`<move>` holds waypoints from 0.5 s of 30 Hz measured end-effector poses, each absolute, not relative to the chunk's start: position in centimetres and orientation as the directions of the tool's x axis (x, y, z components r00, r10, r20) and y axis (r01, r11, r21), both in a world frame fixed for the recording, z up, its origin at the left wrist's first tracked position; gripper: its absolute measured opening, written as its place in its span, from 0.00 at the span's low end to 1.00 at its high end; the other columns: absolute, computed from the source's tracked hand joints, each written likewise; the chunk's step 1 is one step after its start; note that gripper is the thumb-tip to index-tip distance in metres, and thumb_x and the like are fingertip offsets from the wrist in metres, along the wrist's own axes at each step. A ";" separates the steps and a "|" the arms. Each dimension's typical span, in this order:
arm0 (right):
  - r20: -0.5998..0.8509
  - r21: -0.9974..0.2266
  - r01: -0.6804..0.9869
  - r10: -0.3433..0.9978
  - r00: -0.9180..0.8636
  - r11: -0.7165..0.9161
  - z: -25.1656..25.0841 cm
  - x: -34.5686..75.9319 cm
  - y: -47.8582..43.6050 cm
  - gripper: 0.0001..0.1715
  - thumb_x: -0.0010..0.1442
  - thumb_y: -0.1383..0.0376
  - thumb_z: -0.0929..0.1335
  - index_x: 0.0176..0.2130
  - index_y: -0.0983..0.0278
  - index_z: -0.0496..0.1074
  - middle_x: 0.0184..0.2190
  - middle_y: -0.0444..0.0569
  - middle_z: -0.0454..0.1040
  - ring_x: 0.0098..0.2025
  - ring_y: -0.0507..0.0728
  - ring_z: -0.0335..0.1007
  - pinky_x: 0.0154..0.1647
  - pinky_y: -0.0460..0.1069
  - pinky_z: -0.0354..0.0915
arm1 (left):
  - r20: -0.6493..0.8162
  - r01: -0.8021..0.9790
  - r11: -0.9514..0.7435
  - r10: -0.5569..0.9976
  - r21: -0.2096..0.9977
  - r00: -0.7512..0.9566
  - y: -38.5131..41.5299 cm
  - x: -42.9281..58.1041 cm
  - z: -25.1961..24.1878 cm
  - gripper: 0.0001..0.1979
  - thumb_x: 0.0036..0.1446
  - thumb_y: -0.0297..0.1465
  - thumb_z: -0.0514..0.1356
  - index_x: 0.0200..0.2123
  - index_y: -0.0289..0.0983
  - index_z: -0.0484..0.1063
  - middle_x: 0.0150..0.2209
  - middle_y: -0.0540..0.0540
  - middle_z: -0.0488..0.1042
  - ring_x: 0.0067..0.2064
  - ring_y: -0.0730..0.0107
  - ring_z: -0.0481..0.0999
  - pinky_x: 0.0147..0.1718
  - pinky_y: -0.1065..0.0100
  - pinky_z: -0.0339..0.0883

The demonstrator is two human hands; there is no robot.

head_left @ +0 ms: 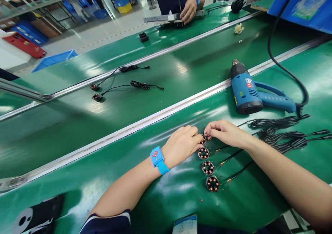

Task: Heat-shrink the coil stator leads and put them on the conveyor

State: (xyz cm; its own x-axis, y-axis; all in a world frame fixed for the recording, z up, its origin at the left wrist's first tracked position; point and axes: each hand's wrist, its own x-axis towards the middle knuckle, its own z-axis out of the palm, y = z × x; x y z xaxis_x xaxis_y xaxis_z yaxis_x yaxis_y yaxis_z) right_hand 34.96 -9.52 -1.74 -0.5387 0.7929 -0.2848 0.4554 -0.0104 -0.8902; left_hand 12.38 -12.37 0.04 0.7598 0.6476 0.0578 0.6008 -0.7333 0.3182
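A blue heat gun (246, 92) lies on the green bench (155, 199); two wired parts (94, 92) sit on the belt (155, 75); blue crates (54, 58) beyond.

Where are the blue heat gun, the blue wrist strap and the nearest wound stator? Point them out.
blue heat gun (245, 92), head view, on its ribbed barrel.
blue wrist strap (158, 159), head view, on the band at the left wrist.
nearest wound stator (213, 184), head view, on its coil ring.

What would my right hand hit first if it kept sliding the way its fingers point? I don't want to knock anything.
Probably your left hand: the right hand points straight at it, across the small coil both pinch.
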 end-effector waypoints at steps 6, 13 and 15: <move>-0.304 -0.894 0.448 0.770 -0.560 -0.026 -1.4 35.2 -10.1 0.21 0.62 0.58 0.63 0.49 0.67 0.74 0.34 0.47 0.77 0.36 0.55 0.76 0.40 0.48 0.69 | 0.031 0.594 -0.712 0.649 0.375 0.760 -12.9 12.5 0.2 0.10 0.67 0.37 0.60 0.41 0.36 0.74 0.37 0.47 0.66 0.38 0.64 0.64 0.39 0.61 0.60; -0.126 -0.892 0.439 0.871 -0.474 0.110 -0.6 37.8 -9.9 0.24 0.72 0.51 0.60 0.57 0.61 0.72 0.49 0.47 0.76 0.54 0.56 0.71 0.59 0.52 0.63 | 0.038 0.637 -0.614 0.733 0.466 0.679 -11.0 10.3 1.9 0.13 0.71 0.40 0.55 0.44 0.38 0.74 0.40 0.47 0.71 0.43 0.65 0.70 0.45 0.62 0.63; -0.114 -0.885 0.451 0.888 -0.446 0.113 -0.9 38.4 -9.7 0.25 0.72 0.49 0.60 0.56 0.61 0.72 0.50 0.48 0.75 0.54 0.57 0.71 0.60 0.54 0.64 | 0.028 0.740 -0.535 0.817 0.408 0.575 -9.2 8.5 2.1 0.11 0.70 0.38 0.57 0.42 0.38 0.75 0.39 0.47 0.72 0.43 0.65 0.70 0.45 0.63 0.63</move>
State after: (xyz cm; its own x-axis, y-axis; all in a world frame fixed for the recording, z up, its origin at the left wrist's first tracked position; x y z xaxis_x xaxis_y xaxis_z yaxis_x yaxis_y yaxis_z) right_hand 38.36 -9.70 -0.86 -0.4463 0.8876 -0.1143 0.4511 0.1128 -0.8853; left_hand 8.45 -9.23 2.09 0.5754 0.8174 0.0276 0.7398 -0.5346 0.4085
